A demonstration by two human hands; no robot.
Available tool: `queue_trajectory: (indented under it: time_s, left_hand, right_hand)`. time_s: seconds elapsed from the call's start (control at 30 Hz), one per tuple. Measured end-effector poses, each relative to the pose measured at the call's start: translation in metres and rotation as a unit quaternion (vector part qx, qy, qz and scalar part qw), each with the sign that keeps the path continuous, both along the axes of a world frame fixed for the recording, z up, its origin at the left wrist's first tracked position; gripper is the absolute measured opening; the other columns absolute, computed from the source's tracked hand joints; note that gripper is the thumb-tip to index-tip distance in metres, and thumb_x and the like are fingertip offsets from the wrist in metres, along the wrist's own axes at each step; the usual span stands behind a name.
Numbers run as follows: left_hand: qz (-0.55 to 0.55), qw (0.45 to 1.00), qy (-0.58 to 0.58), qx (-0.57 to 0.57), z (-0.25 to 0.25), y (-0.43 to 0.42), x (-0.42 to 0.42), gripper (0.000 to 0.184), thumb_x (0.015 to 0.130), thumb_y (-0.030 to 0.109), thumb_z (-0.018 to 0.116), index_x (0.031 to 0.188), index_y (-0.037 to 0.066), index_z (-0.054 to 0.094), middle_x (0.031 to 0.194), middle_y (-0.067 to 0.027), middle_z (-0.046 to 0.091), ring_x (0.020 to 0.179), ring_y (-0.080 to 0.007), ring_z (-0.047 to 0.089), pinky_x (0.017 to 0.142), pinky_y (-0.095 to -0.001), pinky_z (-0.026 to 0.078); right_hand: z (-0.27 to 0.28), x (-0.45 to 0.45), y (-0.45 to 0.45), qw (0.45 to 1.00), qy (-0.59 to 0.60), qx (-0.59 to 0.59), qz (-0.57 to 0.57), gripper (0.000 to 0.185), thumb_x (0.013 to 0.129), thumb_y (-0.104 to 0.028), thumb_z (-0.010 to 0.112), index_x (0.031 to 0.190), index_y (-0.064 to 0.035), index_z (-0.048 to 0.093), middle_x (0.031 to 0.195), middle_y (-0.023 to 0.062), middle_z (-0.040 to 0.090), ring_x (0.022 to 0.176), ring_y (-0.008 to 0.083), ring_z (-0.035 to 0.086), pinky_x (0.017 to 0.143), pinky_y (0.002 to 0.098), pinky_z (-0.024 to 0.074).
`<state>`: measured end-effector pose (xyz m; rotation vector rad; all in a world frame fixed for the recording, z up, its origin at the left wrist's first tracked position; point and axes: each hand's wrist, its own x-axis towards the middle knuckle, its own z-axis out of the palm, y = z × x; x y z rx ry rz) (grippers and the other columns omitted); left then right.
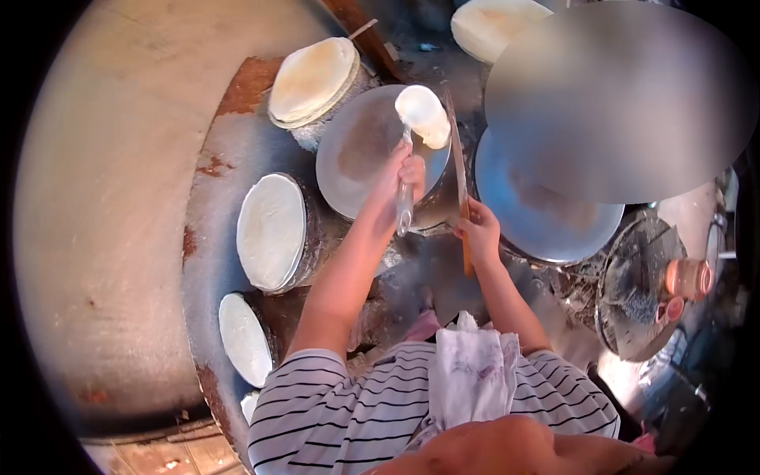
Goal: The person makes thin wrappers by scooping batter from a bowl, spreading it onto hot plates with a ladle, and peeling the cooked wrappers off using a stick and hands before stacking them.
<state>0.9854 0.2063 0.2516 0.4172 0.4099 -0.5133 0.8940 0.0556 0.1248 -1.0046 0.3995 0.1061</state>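
Note:
My left hand (408, 176) is closed round the handle of a ladle (405, 207). The ladle's cup (419, 104) is coated in white and tilted over a round griddle (340, 174), with white batter-like stuff (435, 133) at its side. Brownish marks show on the griddle's grey surface. In my right hand (480, 229) is a long, thin, flat spatula (459, 158) with a yellowish lower end. It points away from me and passes just right of the ladle's cup, along the griddle's right edge.
A second griddle (546, 233) lies to the right, partly under a blurred patch. Stacks of round flatbreads (313, 79) stand at the far left, with more white rounds (271, 231) nearer me. On a round stand (613, 317) at right sits a reddish jar (687, 279).

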Motion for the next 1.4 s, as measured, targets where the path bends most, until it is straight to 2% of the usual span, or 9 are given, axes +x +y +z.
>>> queue_trajectory:
  time_s: [0.13, 0.27, 0.3, 0.4, 0.57, 0.67, 0.7, 1.07, 1.4]
  left_hand:
    - [-0.067, 0.982, -0.097, 0.144, -0.011, 0.033, 0.037, 0.01, 0.096, 0.016, 0.049, 0.104, 0.022, 0.05, 0.062, 0.0028, 0.038, 0.044, -0.0036, 0.034, 0.037, -0.0164, 0.031]
    - [-0.1, 0.938, -0.16, 0.291, -0.019, 0.058, 0.068, 0.039, 0.095, 0.01, 0.046, 0.131, 0.023, 0.041, 0.06, 0.0041, 0.036, 0.044, -0.0044, 0.034, 0.038, -0.0187, 0.029]
    - [-0.112, 0.923, -0.185, 0.317, -0.028, 0.07, 0.081, 0.062, 0.094, 0.009, 0.047, 0.147, 0.024, 0.02, 0.061, 0.0014, 0.038, 0.043, -0.0079, 0.035, 0.039, -0.0251, 0.032]
    - [-0.118, 0.891, -0.203, 0.388, -0.038, 0.103, 0.091, 0.06, 0.093, 0.007, 0.048, 0.146, 0.022, 0.025, 0.06, 0.0022, 0.037, 0.041, -0.0076, 0.033, 0.038, -0.0255, 0.031]
    - [-0.154, 0.71, -0.27, 0.632, -0.052, 0.129, 0.102, 0.052, 0.09, 0.01, 0.052, 0.14, 0.021, 0.04, 0.066, -0.0027, 0.053, 0.044, -0.0097, 0.044, 0.036, -0.0277, 0.037]
    - [-0.119, 0.535, -0.375, 0.748, -0.094, 0.154, 0.136, 0.052, 0.088, 0.017, 0.055, 0.139, 0.022, 0.042, 0.102, -0.0146, 0.066, 0.085, -0.0284, 0.066, 0.071, -0.0379, 0.051]
    - [-0.148, 0.557, -0.345, 0.741, -0.08, 0.159, 0.135, 0.052, 0.088, 0.017, 0.055, 0.138, 0.023, 0.042, 0.122, -0.014, 0.058, 0.109, -0.0336, 0.057, 0.089, -0.0393, 0.046]
    - [-0.127, 0.409, -0.384, 0.818, -0.066, 0.213, 0.129, 0.051, 0.087, 0.019, 0.055, 0.136, 0.027, 0.043, 0.119, -0.0152, 0.06, 0.102, -0.0325, 0.06, 0.086, -0.0393, 0.047]
    - [-0.119, 0.424, -0.334, 0.833, -0.057, 0.248, 0.099, 0.05, 0.087, 0.023, 0.055, 0.136, 0.029, 0.044, 0.1, -0.0157, 0.066, 0.09, -0.0344, 0.063, 0.078, -0.0415, 0.049]
  right_hand:
    - [-0.01, -0.004, 0.052, 0.969, -0.016, -0.231, -0.081, 0.043, 0.072, 0.01, 0.057, 0.113, 0.0013, 0.058, 0.101, 0.0079, 0.062, 0.077, 0.0114, 0.058, 0.065, 0.0254, 0.0497]
    - [0.029, 0.045, 0.104, 0.9, -0.098, -0.411, -0.109, 0.036, 0.067, 0.011, 0.056, 0.102, 0.0034, 0.061, 0.097, 0.0176, 0.057, 0.09, 0.0314, 0.056, 0.081, 0.035, 0.0456]
    - [0.025, 0.053, 0.103, 0.839, -0.141, -0.51, -0.126, 0.036, 0.066, 0.01, 0.057, 0.101, 0.0014, 0.062, 0.1, 0.0184, 0.056, 0.093, 0.0341, 0.053, 0.083, 0.0382, 0.0444]
    - [0.024, 0.021, 0.092, 0.759, -0.141, -0.62, -0.142, 0.038, 0.067, 0.01, 0.054, 0.103, -0.0012, 0.062, 0.102, 0.0139, 0.057, 0.096, 0.0344, 0.051, 0.083, 0.0399, 0.0438]
    - [0.018, 0.035, 0.125, 0.764, -0.12, -0.628, -0.084, 0.031, 0.072, 0.005, 0.051, 0.1, -0.0042, 0.063, 0.107, 0.0107, 0.057, 0.1, 0.0327, 0.052, 0.085, 0.0389, 0.0451]
    - [0.035, 0.068, 0.108, 0.698, -0.162, -0.688, -0.114, 0.034, 0.07, 0.005, 0.052, 0.1, -0.0055, 0.065, 0.104, 0.0077, 0.06, 0.099, 0.0292, 0.052, 0.082, 0.0365, 0.0471]
    - [0.04, 0.062, 0.097, 0.697, -0.138, -0.693, -0.122, 0.036, 0.069, 0.005, 0.053, 0.101, -0.006, 0.066, 0.103, 0.0072, 0.06, 0.098, 0.0289, 0.053, 0.081, 0.0359, 0.0474]
    - [0.039, 0.048, 0.097, 0.705, -0.104, -0.694, -0.1, 0.034, 0.073, 0.002, 0.054, 0.102, -0.01, 0.068, 0.098, 0.0057, 0.062, 0.093, 0.0288, 0.055, 0.081, 0.0367, 0.0482]
    - [0.042, 0.056, 0.104, 0.717, -0.131, -0.682, -0.057, 0.029, 0.069, 0.001, 0.058, 0.096, -0.0047, 0.068, 0.098, 0.0128, 0.063, 0.096, 0.0321, 0.058, 0.083, 0.039, 0.0482]
